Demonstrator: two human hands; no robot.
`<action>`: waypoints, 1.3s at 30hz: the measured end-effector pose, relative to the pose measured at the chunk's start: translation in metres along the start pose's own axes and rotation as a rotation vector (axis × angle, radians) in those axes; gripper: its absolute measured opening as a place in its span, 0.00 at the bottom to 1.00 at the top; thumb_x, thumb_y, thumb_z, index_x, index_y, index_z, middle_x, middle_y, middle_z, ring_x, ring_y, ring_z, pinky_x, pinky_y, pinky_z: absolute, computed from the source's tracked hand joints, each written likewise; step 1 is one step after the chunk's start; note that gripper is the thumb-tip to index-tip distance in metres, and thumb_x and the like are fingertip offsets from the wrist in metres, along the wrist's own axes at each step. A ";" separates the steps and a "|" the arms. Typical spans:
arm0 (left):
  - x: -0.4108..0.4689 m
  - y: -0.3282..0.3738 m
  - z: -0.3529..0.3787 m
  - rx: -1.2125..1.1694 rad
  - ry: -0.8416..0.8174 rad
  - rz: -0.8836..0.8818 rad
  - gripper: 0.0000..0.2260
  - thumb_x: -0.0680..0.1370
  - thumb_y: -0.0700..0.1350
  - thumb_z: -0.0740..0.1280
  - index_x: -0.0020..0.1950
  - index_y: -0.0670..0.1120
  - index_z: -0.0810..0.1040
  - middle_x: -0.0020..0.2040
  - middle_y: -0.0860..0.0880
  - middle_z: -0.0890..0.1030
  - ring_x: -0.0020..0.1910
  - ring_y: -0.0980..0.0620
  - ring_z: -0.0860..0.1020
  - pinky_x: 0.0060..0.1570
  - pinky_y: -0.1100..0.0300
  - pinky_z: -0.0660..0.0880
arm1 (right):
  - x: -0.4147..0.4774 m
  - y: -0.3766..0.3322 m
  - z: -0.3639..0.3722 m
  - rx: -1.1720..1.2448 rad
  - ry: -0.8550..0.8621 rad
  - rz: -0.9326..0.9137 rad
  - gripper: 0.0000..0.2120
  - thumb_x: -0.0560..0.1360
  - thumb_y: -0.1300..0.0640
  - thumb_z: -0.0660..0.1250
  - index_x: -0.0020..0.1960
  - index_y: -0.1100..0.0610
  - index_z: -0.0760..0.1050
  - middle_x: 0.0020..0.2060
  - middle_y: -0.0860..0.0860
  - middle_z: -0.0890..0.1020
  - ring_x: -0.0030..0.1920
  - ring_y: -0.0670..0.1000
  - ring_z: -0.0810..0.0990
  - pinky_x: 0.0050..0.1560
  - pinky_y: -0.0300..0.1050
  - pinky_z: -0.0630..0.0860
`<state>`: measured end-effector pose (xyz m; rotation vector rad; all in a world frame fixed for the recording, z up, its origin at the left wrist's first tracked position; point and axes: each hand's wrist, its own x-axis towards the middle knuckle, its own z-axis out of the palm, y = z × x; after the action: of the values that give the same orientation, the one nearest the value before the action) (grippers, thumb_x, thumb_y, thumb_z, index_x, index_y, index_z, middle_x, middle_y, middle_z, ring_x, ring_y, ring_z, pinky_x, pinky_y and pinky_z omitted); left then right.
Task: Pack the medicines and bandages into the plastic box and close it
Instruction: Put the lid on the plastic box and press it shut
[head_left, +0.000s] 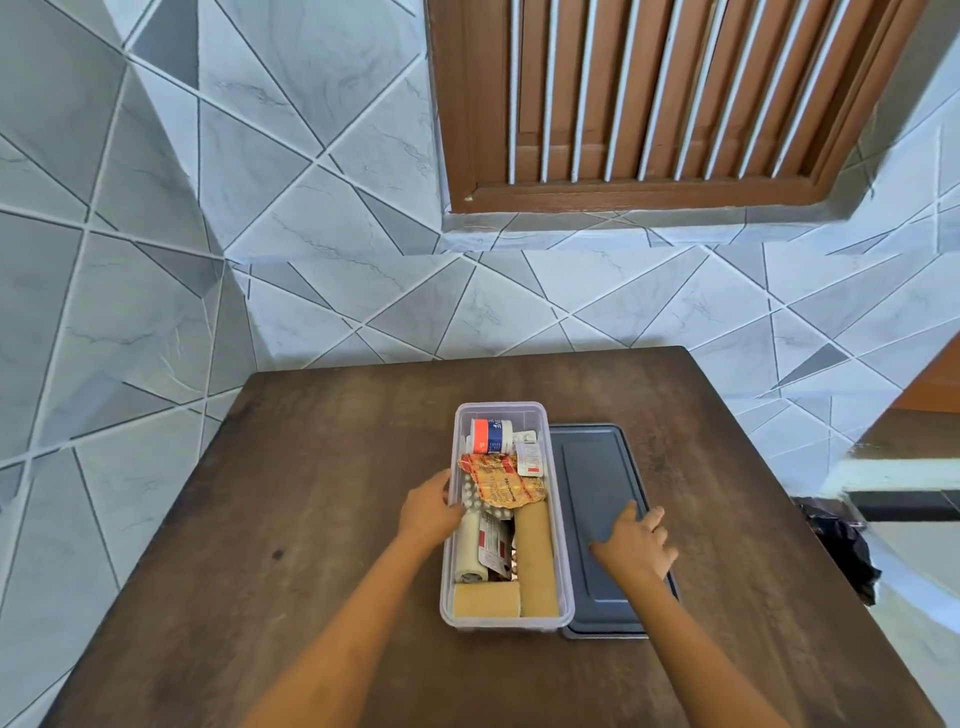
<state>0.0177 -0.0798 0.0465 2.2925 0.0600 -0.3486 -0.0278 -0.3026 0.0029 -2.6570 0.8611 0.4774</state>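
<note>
Clear plastic box (506, 621) standing open mid-counter (291, 519), already filled: white bottle (491, 436) at the far end, orange blister packs (501, 483) below it, 2 tan bandage rolls (535, 558) and 1 white roll (470, 545) nearest. Grey lid (597, 478) flat just right of the box, touching it. Left hand (431, 506) against the box's left wall, fingers relaxed, gripping nothing. Right hand (636, 543) spread flat on the lid.

A room in a home: grey geometric wall tiles (311, 218), a brown louvred wooden window shutter (649, 93) and a worn dark wooden worktop (311, 493) set into the corner
</note>
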 end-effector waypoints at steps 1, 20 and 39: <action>0.000 0.000 0.000 0.001 -0.004 0.006 0.19 0.76 0.41 0.64 0.67 0.45 0.71 0.60 0.44 0.80 0.57 0.46 0.79 0.56 0.55 0.75 | 0.000 -0.001 -0.002 0.014 0.003 0.039 0.40 0.74 0.44 0.63 0.75 0.59 0.45 0.74 0.65 0.48 0.73 0.64 0.54 0.70 0.61 0.59; 0.012 0.029 0.002 0.085 0.179 0.208 0.15 0.77 0.42 0.64 0.64 0.43 0.75 0.62 0.44 0.78 0.57 0.48 0.78 0.54 0.60 0.72 | -0.013 -0.021 -0.072 0.687 0.231 -0.220 0.17 0.70 0.55 0.70 0.26 0.59 0.69 0.24 0.56 0.70 0.26 0.53 0.68 0.30 0.42 0.64; 0.022 0.020 -0.003 -0.309 0.148 0.017 0.04 0.75 0.39 0.67 0.49 0.46 0.77 0.38 0.52 0.77 0.46 0.49 0.76 0.47 0.58 0.71 | -0.042 -0.044 -0.024 0.436 0.126 -0.386 0.23 0.77 0.53 0.60 0.70 0.58 0.63 0.66 0.59 0.68 0.67 0.60 0.65 0.66 0.51 0.64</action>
<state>0.0422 -0.0931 0.0570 2.0072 0.1581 -0.1481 -0.0277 -0.2563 0.0492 -2.3741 0.4033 0.0205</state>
